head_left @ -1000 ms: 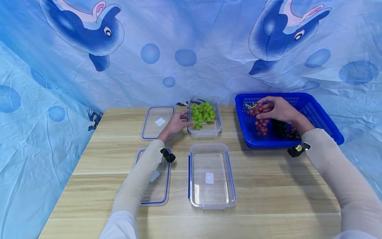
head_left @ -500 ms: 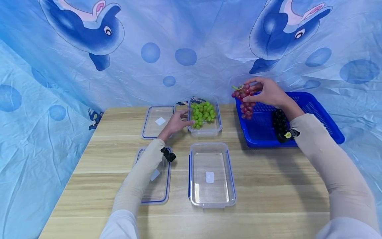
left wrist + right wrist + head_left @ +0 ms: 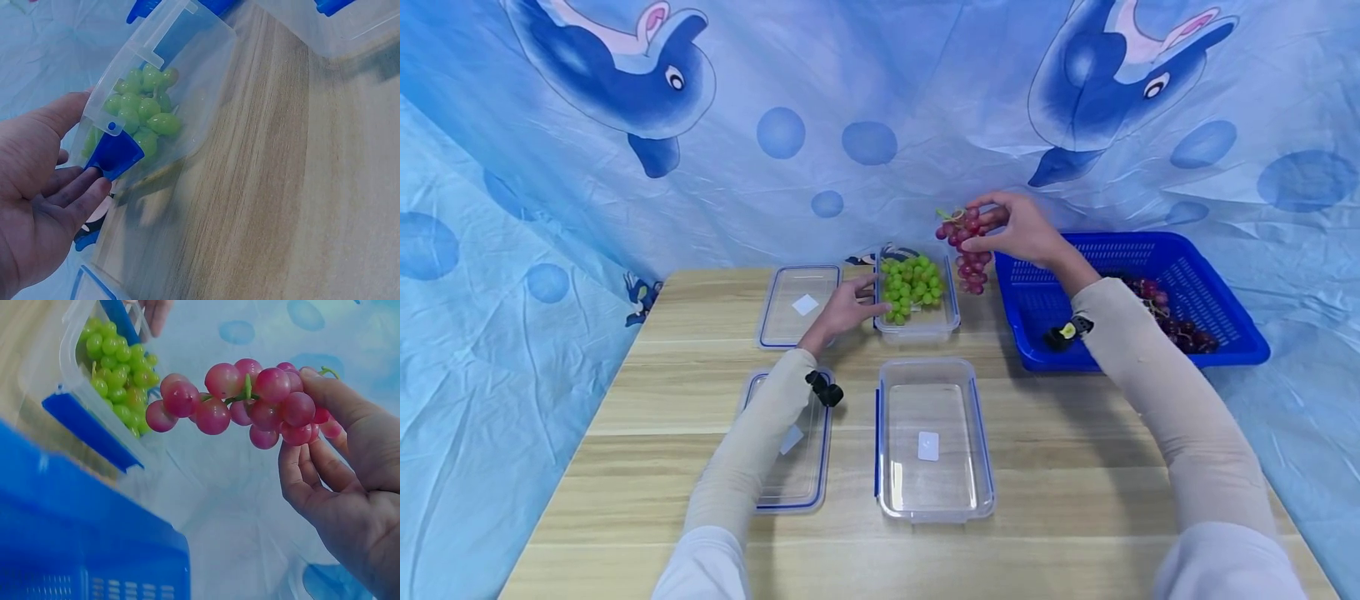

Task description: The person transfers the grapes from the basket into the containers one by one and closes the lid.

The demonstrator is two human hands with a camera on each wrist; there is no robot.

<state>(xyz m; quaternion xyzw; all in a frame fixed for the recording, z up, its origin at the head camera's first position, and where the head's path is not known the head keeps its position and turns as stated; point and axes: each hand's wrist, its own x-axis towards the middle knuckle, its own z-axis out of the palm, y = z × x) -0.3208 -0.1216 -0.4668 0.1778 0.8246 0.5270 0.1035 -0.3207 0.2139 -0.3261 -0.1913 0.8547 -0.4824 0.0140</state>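
Observation:
My right hand (image 3: 1017,229) pinches a bunch of red grapes (image 3: 972,271) near its green stem and holds it up in the air. The bunch hangs just right of a clear container (image 3: 917,327) with green grapes (image 3: 910,287) inside. In the right wrist view, the red grapes (image 3: 212,415) stretch away from the thumb and fingers. My left hand (image 3: 842,312) holds that container by its left side. In the left wrist view, the thumb lies at the rim and the fingertips touch a hanging blue latch (image 3: 115,153).
A blue basket (image 3: 1157,361) with dark grapes (image 3: 1187,333) stands at the right, partly behind my right arm. A larger clear container (image 3: 936,479) sits in front. Two clear lids, a rear one (image 3: 797,329) and a front one (image 3: 793,475), lie at the left.
My right hand has lifted the red grapes out of the blue basket and carried them left, to beside the green grapes' container. My left hand has stayed in place.

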